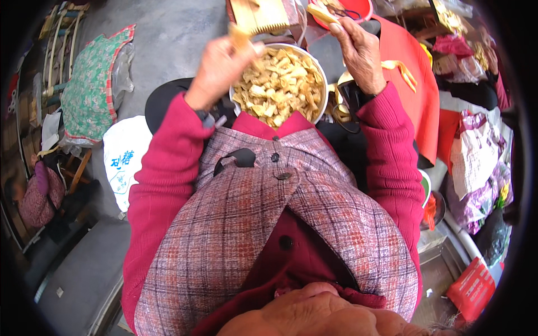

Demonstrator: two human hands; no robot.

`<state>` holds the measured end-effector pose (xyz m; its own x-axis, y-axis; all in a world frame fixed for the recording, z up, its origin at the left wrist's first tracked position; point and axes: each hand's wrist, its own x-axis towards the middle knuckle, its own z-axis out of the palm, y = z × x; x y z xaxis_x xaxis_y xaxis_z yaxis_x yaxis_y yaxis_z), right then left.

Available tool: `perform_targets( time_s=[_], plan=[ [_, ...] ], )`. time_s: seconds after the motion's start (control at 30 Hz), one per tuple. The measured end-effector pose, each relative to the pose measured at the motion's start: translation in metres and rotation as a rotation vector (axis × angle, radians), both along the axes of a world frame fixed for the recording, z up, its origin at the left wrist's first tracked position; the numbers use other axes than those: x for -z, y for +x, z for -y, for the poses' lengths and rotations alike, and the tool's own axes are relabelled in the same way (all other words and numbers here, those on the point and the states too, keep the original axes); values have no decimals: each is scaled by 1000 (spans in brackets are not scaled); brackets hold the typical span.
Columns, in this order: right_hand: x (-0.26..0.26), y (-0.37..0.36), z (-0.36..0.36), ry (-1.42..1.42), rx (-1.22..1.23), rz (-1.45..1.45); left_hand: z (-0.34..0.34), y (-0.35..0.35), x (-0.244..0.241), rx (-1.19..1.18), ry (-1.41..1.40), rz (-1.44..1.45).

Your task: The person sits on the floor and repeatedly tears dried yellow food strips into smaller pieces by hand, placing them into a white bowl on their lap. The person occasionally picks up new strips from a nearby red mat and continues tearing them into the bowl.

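A round white-rimmed bowl (325,90) stands at my lap, heaped with pale yellow dried food pieces (281,86). My left hand (222,69) is over the bowl's left rim. Its fingers pinch a yellowish piece (238,38), blurred by motion. Up and to the right of the bowl, my right hand (361,54) grips a long yellow strip (323,14) between thumb and fingers. The strip's far end points up and left. Exactly what food this is, I cannot tell.
Beyond the bowl is a wooden board (262,17) with a toothed edge. A red basin (365,7) and red sheet (414,96) are at right. Left lie a white printed bag (124,151) and a green floral cloth (88,88). Other people sit at both sides.
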<state>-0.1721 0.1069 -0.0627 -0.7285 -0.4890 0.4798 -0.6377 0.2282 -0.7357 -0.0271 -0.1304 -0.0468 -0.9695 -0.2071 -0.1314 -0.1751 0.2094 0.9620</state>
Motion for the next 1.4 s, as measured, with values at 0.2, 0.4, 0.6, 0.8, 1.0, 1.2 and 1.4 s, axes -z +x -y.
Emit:
perform_targets(
  time_s=[0.2,0.4,0.6,0.8,1.0,1.2,1.4],
  plan=[
    [-14,44,-43,-25,-25,127,-74,23,65,409,9,369],
    [-13,85,-55,-62,-60,288,-93,20,80,419,-375,338],
    [-11,145,-30,-93,-341,388,-114,7,46,191,787,531],
    [-18,164,-29,-105,-525,310,-105,9,14,161,1123,510],
    [-17,156,-23,-502,-92,451,-82,29,-21,315,790,325],
    [-8,152,-11,-563,36,766,-94,53,-64,275,41,66],
    [-8,140,-28,-380,-201,691,-100,52,-60,342,-566,-529]
  ],
)
